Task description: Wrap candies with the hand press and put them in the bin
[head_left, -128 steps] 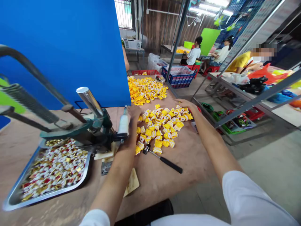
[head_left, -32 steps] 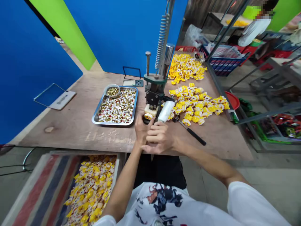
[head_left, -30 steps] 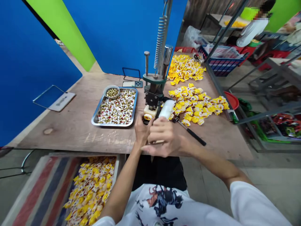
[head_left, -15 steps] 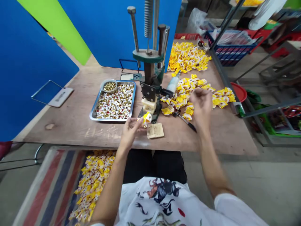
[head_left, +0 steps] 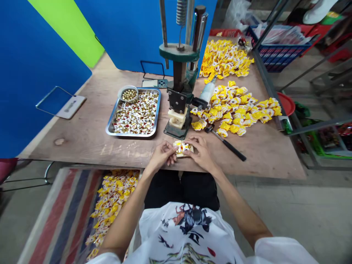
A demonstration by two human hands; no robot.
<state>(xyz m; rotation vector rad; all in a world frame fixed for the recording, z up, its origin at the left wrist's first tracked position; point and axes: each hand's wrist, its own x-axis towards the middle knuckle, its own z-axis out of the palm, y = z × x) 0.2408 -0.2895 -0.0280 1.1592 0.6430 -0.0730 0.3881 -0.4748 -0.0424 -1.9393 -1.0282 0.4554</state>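
Observation:
My left hand (head_left: 164,153) and my right hand (head_left: 202,152) meet over a small cream block (head_left: 188,154) at the table's front edge. Between their fingertips are small yellow-and-white plastic toy parts (head_left: 182,147) with a red spot and dark spots. My left thumb and fingers pinch the left side, while my right fingers close on the right side. Whether this is one part or two pressed together I cannot tell. Just beyond stands a green-and-black hand press (head_left: 178,93) with a cream fixture (head_left: 177,118) on its base.
Left of the press is a metal tray (head_left: 108,128) of small white-and-gold parts with a bowl (head_left: 118,96) of gold balls. To the right lie a hammer (head_left: 230,147), a bottle (head_left: 208,91) and piles of yellow-and-white parts (head_left: 236,108). More parts (head_left: 115,201) lie below left.
My right hand has come from the pile on the right to the cream block. My left hand has shifted slightly right and down, bringing its yellow-and-white part over the block.

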